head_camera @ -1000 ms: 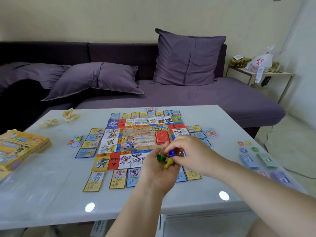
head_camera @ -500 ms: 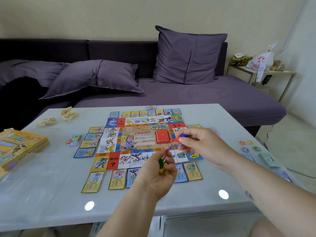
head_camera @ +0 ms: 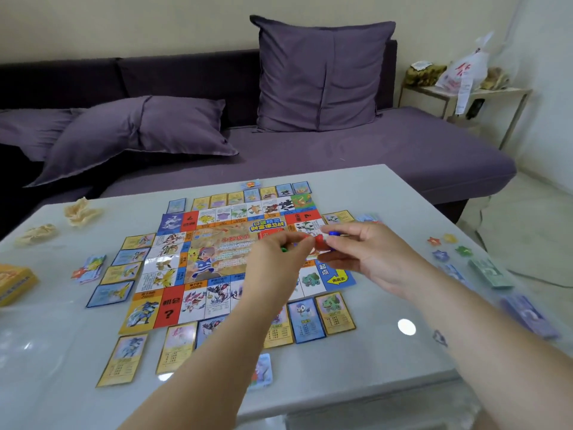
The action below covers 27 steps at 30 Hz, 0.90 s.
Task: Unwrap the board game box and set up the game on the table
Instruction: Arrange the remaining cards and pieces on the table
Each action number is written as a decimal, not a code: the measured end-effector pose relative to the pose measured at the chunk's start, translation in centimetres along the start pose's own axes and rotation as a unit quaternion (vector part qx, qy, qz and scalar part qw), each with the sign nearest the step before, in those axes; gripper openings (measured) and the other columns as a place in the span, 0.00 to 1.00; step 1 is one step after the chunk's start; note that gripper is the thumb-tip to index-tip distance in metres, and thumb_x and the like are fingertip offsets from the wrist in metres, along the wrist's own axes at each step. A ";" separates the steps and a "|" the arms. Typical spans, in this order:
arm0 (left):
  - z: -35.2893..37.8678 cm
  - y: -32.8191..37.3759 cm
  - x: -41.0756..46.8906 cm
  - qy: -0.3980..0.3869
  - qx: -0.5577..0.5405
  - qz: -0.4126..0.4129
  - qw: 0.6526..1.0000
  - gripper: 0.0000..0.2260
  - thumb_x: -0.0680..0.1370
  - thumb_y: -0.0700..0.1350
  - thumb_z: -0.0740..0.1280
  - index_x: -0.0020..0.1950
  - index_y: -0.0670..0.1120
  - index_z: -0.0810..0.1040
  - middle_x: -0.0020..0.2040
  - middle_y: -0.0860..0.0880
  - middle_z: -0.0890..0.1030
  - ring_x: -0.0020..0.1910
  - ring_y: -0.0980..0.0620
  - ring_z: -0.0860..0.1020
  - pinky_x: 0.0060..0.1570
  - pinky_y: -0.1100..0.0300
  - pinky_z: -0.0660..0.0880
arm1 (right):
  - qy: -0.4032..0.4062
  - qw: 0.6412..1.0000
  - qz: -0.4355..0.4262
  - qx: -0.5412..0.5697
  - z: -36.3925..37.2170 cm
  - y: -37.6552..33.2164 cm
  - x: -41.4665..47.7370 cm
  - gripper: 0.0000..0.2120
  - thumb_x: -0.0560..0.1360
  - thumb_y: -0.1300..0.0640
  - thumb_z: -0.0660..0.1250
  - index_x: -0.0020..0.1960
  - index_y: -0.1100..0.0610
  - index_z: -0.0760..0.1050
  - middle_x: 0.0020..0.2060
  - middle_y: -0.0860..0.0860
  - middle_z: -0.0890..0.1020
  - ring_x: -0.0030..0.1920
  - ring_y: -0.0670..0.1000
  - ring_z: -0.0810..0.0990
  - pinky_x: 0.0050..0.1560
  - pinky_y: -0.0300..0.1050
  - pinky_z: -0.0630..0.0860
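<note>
The game board (head_camera: 217, 252) lies flat in the middle of the glossy white table (head_camera: 372, 193), a paper square of cartoon creature panels. A red panel near its close-left corner bears a black "?", and a blue corner panel on the right carries a yellow arrow with Chinese lettering. Rectangular cards (head_camera: 335, 311), yellow- and blue-bordered, lie in rows along all four sides of the board. The yellow game box (head_camera: 15, 283) sits at the table's left edge, partly cut off from view.

Above the board's right half, the left hand (head_camera: 276, 268) has curled fingers round a small green piece (head_camera: 283, 249). The right hand (head_camera: 366, 259) pinches a blue pawn (head_camera: 333, 233) at its fingertips. A red pawn (head_camera: 319, 243) sits between the fingertips of both hands; which hand holds it cannot be told.

Near the right edge lie small star-shaped tokens (head_camera: 434, 241) and stacks of paper notes (head_camera: 490, 271). Two crumpled pale wrappers (head_camera: 80, 211) rest by the far-left corner.
</note>
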<state>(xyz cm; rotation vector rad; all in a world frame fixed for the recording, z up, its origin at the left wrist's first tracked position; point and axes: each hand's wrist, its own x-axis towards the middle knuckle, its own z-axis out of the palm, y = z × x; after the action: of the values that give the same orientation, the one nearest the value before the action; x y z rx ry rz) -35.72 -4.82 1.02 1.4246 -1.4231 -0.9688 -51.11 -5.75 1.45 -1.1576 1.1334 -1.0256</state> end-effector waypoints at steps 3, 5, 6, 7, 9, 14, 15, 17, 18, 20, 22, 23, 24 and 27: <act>0.9 -0.4 2.8 -0.047 0.168 0.049 0.983 0.06 0.77 0.50 0.66 0.48 0.49 0.79 0.31 0.52 0.72 0.23 0.57 0.65 0.22 0.67 0.62 | 0.089 0.992 0.003 -0.087 -2.6 0.7 1.5 0.12 0.76 0.65 0.66 0.58 0.60 0.70 0.39 0.55 0.83 0.34 0.51 0.82 0.37 0.39 0.80; 2.0 -0.6 4.4 -0.102 0.296 0.063 0.948 0.07 0.78 0.51 0.66 0.51 0.50 0.79 0.35 0.54 0.72 0.26 0.58 0.68 0.23 0.67 0.62 | 0.093 0.981 0.005 -0.172 -3.5 1.7 2.2 0.10 0.75 0.65 0.67 0.53 0.61 0.68 0.37 0.57 0.82 0.32 0.51 0.79 0.34 0.38 0.78; 2.7 -0.6 5.1 -0.121 0.341 0.067 0.930 0.08 0.78 0.51 0.65 0.53 0.50 0.79 0.38 0.54 0.72 0.28 0.59 0.69 0.24 0.68 0.63 | 0.078 0.968 0.001 -0.240 -3.7 2.2 2.5 0.09 0.75 0.63 0.67 0.51 0.60 0.68 0.36 0.55 0.81 0.31 0.49 0.78 0.33 0.37 0.76; 3.3 -0.6 5.7 -0.138 0.379 0.072 0.912 0.09 0.78 0.51 0.64 0.55 0.51 0.79 0.42 0.53 0.74 0.31 0.59 0.71 0.27 0.68 0.65 | 0.060 0.948 -0.006 -0.313 -3.8 2.7 2.9 0.07 0.75 0.61 0.68 0.49 0.58 0.70 0.35 0.52 0.80 0.32 0.47 0.77 0.33 0.35 0.73; 4.5 -0.8 6.6 -0.164 0.437 0.083 0.880 0.10 0.79 0.50 0.63 0.58 0.50 0.79 0.51 0.50 0.78 0.42 0.55 0.76 0.38 0.65 0.72 | 0.038 0.907 -0.032 -0.419 -3.9 3.5 3.6 0.06 0.75 0.57 0.69 0.50 0.57 0.76 0.35 0.48 0.77 0.35 0.46 0.75 0.32 0.30 0.67; 6.1 -1.4 8.0 -0.207 0.491 0.082 0.842 0.12 0.79 0.49 0.63 0.61 0.49 0.78 0.59 0.47 0.79 0.56 0.49 0.77 0.51 0.58 0.74 | 0.006 0.869 -0.026 -0.494 -4.1 4.0 4.6 0.11 0.76 0.60 0.66 0.57 0.58 0.81 0.48 0.54 0.82 0.43 0.48 0.74 0.33 0.32 0.65; 6.4 -1.4 8.1 -0.215 0.498 0.081 0.836 0.12 0.79 0.49 0.63 0.61 0.49 0.78 0.60 0.47 0.78 0.56 0.49 0.77 0.53 0.58 0.73 | 0.005 0.866 -0.016 -0.499 -4.1 4.2 4.7 0.12 0.76 0.61 0.66 0.58 0.57 0.80 0.51 0.53 0.83 0.45 0.49 0.76 0.37 0.35 0.67; 6.7 -1.5 8.3 -0.221 0.502 0.078 0.833 0.12 0.79 0.48 0.63 0.61 0.49 0.78 0.60 0.47 0.78 0.57 0.48 0.77 0.55 0.57 0.72 | 0.009 0.862 0.003 -0.507 -3.9 4.5 4.8 0.13 0.75 0.61 0.66 0.58 0.57 0.80 0.53 0.53 0.82 0.51 0.51 0.78 0.45 0.37 0.70; 6.8 -1.6 8.3 -0.220 0.501 0.078 0.834 0.11 0.79 0.48 0.63 0.60 0.49 0.78 0.59 0.47 0.78 0.57 0.48 0.76 0.56 0.57 0.71 | 0.010 0.860 0.009 -0.510 -3.8 4.7 4.9 0.13 0.74 0.61 0.66 0.58 0.57 0.80 0.52 0.53 0.82 0.51 0.52 0.79 0.47 0.38 0.71; 6.9 -1.9 8.4 -0.215 0.498 0.079 0.836 0.10 0.79 0.48 0.64 0.58 0.49 0.79 0.57 0.47 0.79 0.55 0.48 0.76 0.57 0.57 0.70 | 0.014 0.851 0.011 -0.526 -3.6 5.0 5.1 0.10 0.73 0.62 0.66 0.52 0.57 0.82 0.43 0.55 0.82 0.44 0.53 0.77 0.40 0.38 0.72; 6.8 -2.2 8.4 -0.213 0.493 0.080 0.840 0.09 0.78 0.47 0.65 0.57 0.50 0.79 0.56 0.47 0.79 0.54 0.49 0.76 0.55 0.57 0.72 | 0.025 0.843 0.010 -0.537 -3.4 5.0 5.1 0.07 0.72 0.62 0.65 0.45 0.57 0.82 0.37 0.57 0.80 0.39 0.54 0.75 0.35 0.40 0.69; 6.7 -2.3 8.4 -0.211 0.489 0.081 0.843 0.09 0.78 0.46 0.64 0.57 0.50 0.79 0.56 0.47 0.79 0.53 0.49 0.77 0.53 0.57 0.73 | 0.029 0.845 0.009 -0.533 -3.4 5.1 5.1 0.06 0.72 0.61 0.66 0.45 0.57 0.82 0.38 0.57 0.81 0.39 0.54 0.76 0.37 0.40 0.71; 6.7 -2.3 8.4 -0.210 0.484 0.080 0.846 0.09 0.78 0.46 0.64 0.57 0.50 0.79 0.56 0.47 0.78 0.53 0.49 0.77 0.51 0.57 0.74 | 0.034 0.850 0.009 -0.525 -3.4 5.2 5.1 0.07 0.72 0.61 0.67 0.47 0.56 0.82 0.40 0.56 0.83 0.41 0.54 0.78 0.40 0.41 0.73; 6.7 -2.3 8.4 -0.211 0.470 0.077 0.853 0.09 0.78 0.47 0.65 0.57 0.49 0.79 0.56 0.47 0.78 0.52 0.49 0.77 0.49 0.57 0.74 | 0.055 0.857 0.009 -0.513 -3.2 5.3 5.2 0.05 0.72 0.59 0.69 0.46 0.56 0.82 0.42 0.54 0.83 0.44 0.53 0.80 0.43 0.42 0.75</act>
<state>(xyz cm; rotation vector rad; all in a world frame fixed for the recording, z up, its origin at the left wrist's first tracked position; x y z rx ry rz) -40.99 -13.62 -2.80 1.7712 -2.5185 -0.4691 -53.39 -10.63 -4.56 -1.9095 1.8716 -0.4131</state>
